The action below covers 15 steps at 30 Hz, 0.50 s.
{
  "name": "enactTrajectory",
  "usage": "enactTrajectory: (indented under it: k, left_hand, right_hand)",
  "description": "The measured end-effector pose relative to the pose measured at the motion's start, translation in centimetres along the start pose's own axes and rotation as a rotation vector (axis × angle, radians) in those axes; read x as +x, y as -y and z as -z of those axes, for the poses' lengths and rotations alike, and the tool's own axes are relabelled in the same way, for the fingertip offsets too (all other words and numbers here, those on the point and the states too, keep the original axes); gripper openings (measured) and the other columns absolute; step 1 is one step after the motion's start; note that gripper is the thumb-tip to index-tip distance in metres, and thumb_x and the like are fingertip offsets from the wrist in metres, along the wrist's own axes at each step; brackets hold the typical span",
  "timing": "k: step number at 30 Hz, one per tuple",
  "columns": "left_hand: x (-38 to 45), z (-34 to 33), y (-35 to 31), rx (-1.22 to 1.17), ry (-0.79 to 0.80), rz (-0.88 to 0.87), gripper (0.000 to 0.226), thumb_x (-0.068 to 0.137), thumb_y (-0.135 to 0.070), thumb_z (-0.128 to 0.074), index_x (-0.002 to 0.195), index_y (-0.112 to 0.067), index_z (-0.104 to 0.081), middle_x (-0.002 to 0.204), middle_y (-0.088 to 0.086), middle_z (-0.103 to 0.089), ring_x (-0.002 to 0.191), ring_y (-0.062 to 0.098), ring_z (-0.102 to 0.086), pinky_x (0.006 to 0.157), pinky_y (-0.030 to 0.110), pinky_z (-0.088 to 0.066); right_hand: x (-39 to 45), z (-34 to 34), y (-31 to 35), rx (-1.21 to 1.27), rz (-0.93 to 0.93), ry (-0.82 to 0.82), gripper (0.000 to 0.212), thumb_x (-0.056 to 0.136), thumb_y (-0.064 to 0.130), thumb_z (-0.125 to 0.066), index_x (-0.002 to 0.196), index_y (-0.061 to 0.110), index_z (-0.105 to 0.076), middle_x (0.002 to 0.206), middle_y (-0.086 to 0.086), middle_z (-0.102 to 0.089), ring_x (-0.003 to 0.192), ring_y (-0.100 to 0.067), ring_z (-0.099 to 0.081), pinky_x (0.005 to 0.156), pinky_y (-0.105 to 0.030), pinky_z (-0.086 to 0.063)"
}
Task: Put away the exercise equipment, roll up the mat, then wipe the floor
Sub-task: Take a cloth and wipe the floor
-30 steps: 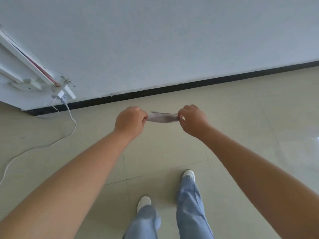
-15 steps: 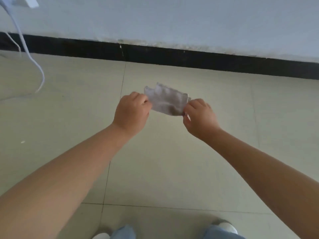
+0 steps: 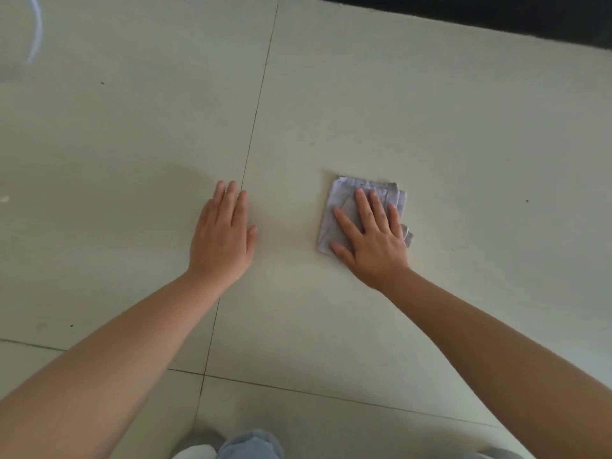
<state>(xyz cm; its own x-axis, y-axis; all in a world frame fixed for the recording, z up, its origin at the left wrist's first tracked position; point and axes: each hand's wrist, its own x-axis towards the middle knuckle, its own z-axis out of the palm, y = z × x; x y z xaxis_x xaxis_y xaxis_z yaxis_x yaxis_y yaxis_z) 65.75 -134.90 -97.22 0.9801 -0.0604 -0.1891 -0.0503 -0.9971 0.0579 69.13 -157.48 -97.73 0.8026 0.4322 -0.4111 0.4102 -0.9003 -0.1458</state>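
Grey-lilac folded cotton cloth (image 3: 344, 210): item lying flat on the pale cream glazed floor tiles (image 3: 430, 127), one tile to the right of the dark grout line (image 3: 255, 120). I am pressing it down with my right hand (image 3: 372, 241), fingers (image 3: 364, 207) spread apart and lying flat on top, not curled around any edge.

Left hand (image 3: 222, 236): I am resting it flat on the bare tile just left of the grout line, fingers together, holding nothing; it looks to be bracing my weight.

Other entries: black skirting strip (image 3: 496, 18) along the far edge; blurred white cable (image 3: 36, 31) at the far left; tip of a white shoe (image 3: 195, 453) and light blue denim trouser leg (image 3: 248, 447) at the bottom. No mat or exercise equipment is showing, so I am judging this to be the wiping stage.

Risks, as I am judging them:
- Cloth is only pinned by a flat palm; a fast push could make it bunch or unfold at the loose corner by my little finger.
- Glossy tile could let my bracing hand slide once damp.
- Wiping towards the far left could snag the cable.
- Small dark specks are sitting well apart from the cloth and could be missed.
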Motion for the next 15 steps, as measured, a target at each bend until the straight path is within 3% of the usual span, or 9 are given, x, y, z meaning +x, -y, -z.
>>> enactTrajectory:
  k: [2, 4, 8, 12, 15]
  left_hand:
    - [0.3, -0.9, 0.9, -0.039, -0.016, 0.077, 0.058, 0.083, -0.024, -0.033, 0.116, 0.019, -0.055, 0.122, 0.037, -0.055, 0.116, 0.052, -0.052, 0.093, 0.057, -0.044]
    - [-0.1, -1.7, 1.6, -0.098, -0.030, 0.156, 0.061, 0.085, -0.025, -0.030, 0.120, 0.020, -0.051, 0.128, 0.038, -0.051, 0.122, 0.052, -0.046, 0.098, 0.056, -0.039]
    - [-2.1, -1.9, 2.2, -0.180, -0.022, 0.269, 0.065, 0.085, -0.028, -0.026, 0.123, 0.021, -0.048, 0.132, 0.038, -0.046, 0.127, 0.052, -0.041, 0.104, 0.054, -0.034]
    - [-3.1, -1.8, 4.2, -0.199, -0.039, 0.351, 0.054, 0.086, -0.016, -0.040, 0.122, 0.024, -0.047, 0.130, 0.041, -0.046, 0.125, 0.055, -0.040, 0.103, 0.057, -0.033]
    - [-2.6, -1.4, 5.2, -0.190, -0.065, 0.313, 0.059, 0.087, -0.022, -0.029, 0.122, 0.023, -0.047, 0.130, 0.041, -0.046, 0.125, 0.054, -0.041, 0.102, 0.057, -0.034]
  right_hand:
    - [1.1, -0.4, -0.2, -0.006, -0.076, -0.056, 0.080, 0.083, 0.066, 0.003, 0.142, 0.028, -0.036, 0.154, -0.016, -0.023, 0.143, -0.034, -0.023, 0.113, -0.045, -0.007]
    - [2.0, -0.4, -0.9, 0.053, -0.182, -0.038, 0.082, 0.076, 0.065, 0.004, 0.148, 0.032, -0.016, 0.159, -0.010, -0.002, 0.147, -0.028, -0.002, 0.118, -0.042, 0.003]
    - [5.8, 2.0, -1.9, 0.157, -0.419, -0.088, 0.060, 0.096, 0.052, -0.023, 0.149, 0.029, -0.007, 0.159, -0.009, 0.008, 0.146, -0.027, 0.011, 0.118, -0.044, 0.007]
    - [9.4, 3.3, 1.7, 0.116, -0.218, -0.033, 0.058, 0.098, 0.045, -0.023, 0.150, 0.025, -0.004, 0.159, -0.008, 0.010, 0.146, -0.027, 0.012, 0.118, -0.042, 0.006]
    - [9.2, 2.4, 6.4, 0.049, 0.044, 0.004, 0.057, 0.099, 0.043, -0.020, 0.150, 0.024, 0.000, 0.159, -0.006, 0.012, 0.146, -0.026, 0.013, 0.117, -0.041, 0.011]
